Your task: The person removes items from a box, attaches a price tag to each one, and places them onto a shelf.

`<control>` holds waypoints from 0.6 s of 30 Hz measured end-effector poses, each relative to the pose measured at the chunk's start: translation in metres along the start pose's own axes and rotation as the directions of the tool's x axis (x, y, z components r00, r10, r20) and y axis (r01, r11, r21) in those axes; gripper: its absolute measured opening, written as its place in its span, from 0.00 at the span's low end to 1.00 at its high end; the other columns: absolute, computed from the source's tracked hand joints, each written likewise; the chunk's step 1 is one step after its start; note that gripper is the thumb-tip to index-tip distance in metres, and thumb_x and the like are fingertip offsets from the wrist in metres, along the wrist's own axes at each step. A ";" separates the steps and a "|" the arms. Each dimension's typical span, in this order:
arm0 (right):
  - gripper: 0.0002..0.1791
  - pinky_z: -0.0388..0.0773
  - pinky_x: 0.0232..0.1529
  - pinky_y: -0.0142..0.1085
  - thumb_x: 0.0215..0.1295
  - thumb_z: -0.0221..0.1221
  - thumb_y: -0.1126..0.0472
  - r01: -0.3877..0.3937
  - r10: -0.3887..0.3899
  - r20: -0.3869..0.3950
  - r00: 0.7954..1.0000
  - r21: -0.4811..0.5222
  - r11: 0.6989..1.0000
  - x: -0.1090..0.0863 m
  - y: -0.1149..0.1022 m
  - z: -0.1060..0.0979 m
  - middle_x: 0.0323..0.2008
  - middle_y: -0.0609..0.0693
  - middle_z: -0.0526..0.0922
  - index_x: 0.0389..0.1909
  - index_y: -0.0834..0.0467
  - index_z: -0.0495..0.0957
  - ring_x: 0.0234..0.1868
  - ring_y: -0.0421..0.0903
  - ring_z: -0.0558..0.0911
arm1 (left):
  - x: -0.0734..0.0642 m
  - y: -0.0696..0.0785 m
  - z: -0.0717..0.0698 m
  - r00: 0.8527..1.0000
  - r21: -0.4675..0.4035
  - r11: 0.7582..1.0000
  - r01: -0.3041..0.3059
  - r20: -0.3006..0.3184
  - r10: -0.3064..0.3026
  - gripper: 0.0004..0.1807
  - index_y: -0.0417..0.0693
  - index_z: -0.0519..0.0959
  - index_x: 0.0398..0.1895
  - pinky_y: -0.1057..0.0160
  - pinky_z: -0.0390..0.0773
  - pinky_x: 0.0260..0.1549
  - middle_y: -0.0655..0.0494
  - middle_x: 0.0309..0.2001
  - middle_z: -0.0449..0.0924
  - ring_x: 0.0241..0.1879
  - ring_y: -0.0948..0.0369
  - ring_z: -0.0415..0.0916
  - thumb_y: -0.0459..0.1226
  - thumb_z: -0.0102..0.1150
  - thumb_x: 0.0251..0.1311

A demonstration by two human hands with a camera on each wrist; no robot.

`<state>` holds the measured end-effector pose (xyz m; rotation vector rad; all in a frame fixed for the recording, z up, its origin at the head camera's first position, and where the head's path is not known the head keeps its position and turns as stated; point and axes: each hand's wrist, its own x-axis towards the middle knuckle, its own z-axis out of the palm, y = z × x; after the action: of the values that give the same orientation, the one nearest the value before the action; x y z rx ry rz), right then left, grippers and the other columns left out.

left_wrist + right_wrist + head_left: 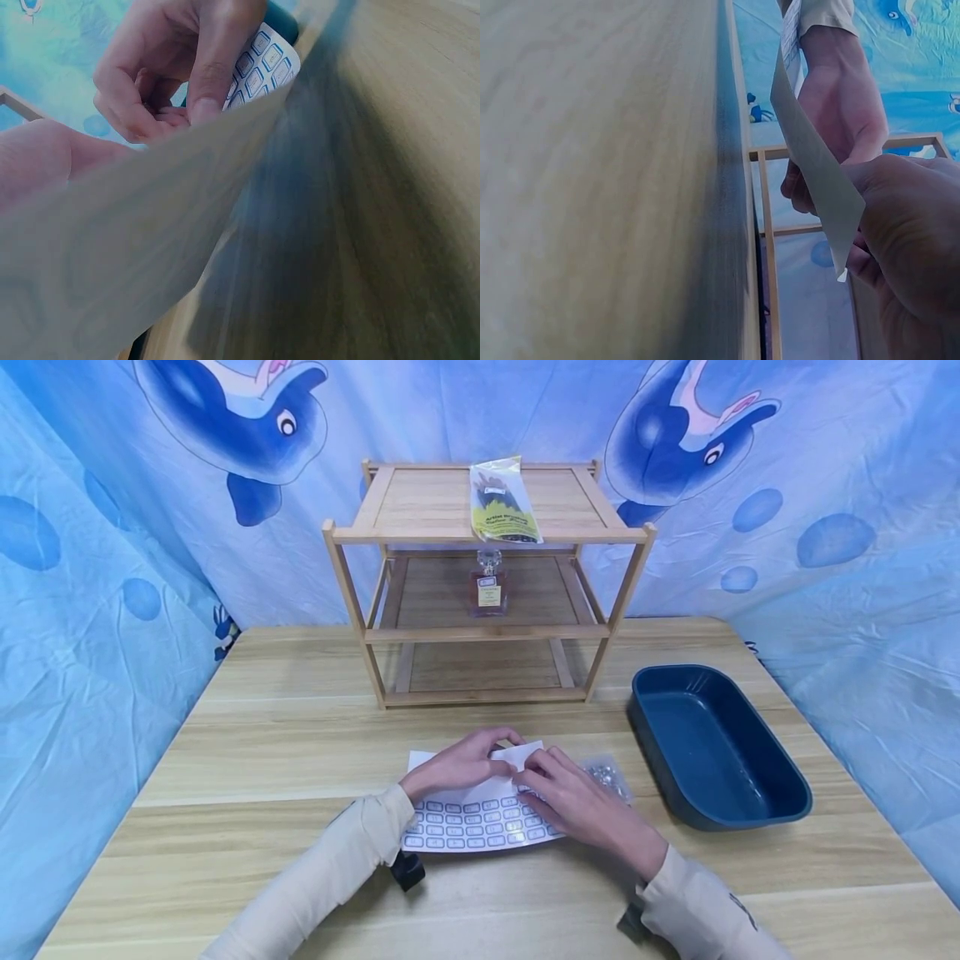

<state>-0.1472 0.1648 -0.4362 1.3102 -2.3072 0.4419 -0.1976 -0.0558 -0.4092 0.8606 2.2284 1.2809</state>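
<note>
A white sticker sheet [480,831] printed with rows of blue-bordered labels is held up off the table, its lower edge bowed. At its upper part, my left hand [463,764] grips the sheet with thumb and fingers. My right hand [573,797] pinches it just to the right, fingers curled in close to the left hand's fingertips. The left wrist view shows the right hand [176,67] bent over the sheet's edge. From the right wrist, the sheet [814,169] appears nearly edge-on between both hands. Whether a single label is between the fingertips is hidden.
A clear bag of small shiny pieces [606,774] lies behind the right hand. To the right stands a dark blue basin [708,752]. A wooden shelf rack [487,697] at the back bears a brush packet [504,502] on top and a perfume bottle [488,589] below.
</note>
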 end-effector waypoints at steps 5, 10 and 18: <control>0.12 0.78 0.40 0.35 0.67 0.67 0.62 0.013 -0.013 0.001 1.000 -0.002 1.000 0.001 0.000 -0.001 0.43 0.50 0.77 0.49 0.57 0.82 0.43 0.47 0.75 | 0.001 0.000 0.001 1.000 -0.005 1.000 -0.007 0.002 0.007 0.18 0.38 0.76 0.58 0.55 0.76 0.56 0.46 0.56 0.80 0.52 0.53 0.80 0.32 0.59 0.65; 0.12 0.78 0.39 0.35 0.65 0.68 0.63 0.013 -0.013 0.014 1.000 -0.011 1.000 0.001 -0.001 -0.002 0.42 0.50 0.77 0.48 0.57 0.81 0.42 0.47 0.76 | 0.001 0.001 0.001 1.000 -0.002 1.000 -0.004 -0.001 0.004 0.17 0.39 0.77 0.57 0.55 0.76 0.55 0.47 0.56 0.81 0.52 0.54 0.80 0.31 0.58 0.65; 0.12 0.77 0.38 0.34 0.67 0.66 0.63 0.006 -0.006 0.002 1.000 -0.001 1.000 0.000 0.000 0.001 0.42 0.50 0.77 0.50 0.57 0.80 0.42 0.47 0.75 | 0.000 0.003 0.000 1.000 -0.008 1.000 0.014 0.004 -0.014 0.18 0.40 0.77 0.58 0.53 0.76 0.57 0.46 0.57 0.80 0.54 0.52 0.80 0.32 0.58 0.66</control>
<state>-0.1475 0.1641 -0.4365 1.3175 -2.3044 0.4369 -0.1968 -0.0547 -0.4068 0.8423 2.2212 1.2797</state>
